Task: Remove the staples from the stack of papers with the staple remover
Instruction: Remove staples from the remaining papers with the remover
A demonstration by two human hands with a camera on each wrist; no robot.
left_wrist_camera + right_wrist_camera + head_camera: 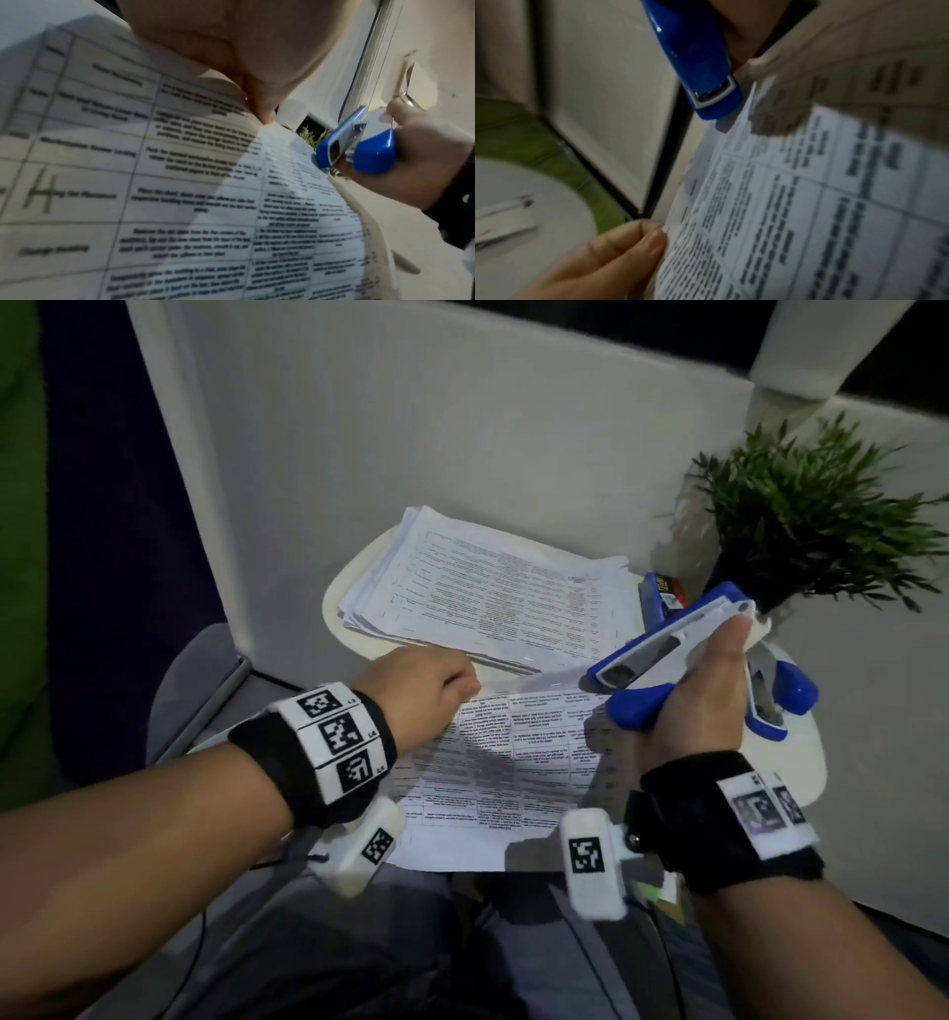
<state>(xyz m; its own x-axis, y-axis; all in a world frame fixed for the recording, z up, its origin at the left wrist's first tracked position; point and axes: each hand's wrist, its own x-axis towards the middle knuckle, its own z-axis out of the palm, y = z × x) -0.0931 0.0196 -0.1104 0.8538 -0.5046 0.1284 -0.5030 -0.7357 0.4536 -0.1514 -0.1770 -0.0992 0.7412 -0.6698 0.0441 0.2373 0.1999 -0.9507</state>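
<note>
White partition walls back a small round table point(801, 778) where the left hand point(421, 690) pinches a corner of a printed sheet point(503, 762), the right hand point(703, 706) grips the blue staple remover point(662, 654) just above it, a paper stack point(488, 588) behind, a potted plant point(806, 516) beside.

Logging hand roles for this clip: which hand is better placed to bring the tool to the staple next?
The right hand: it already grips the blue staple remover, nose just above the sheet's top edge. The left hand is occupied pinching that sheet's corner, steadying it.
</note>
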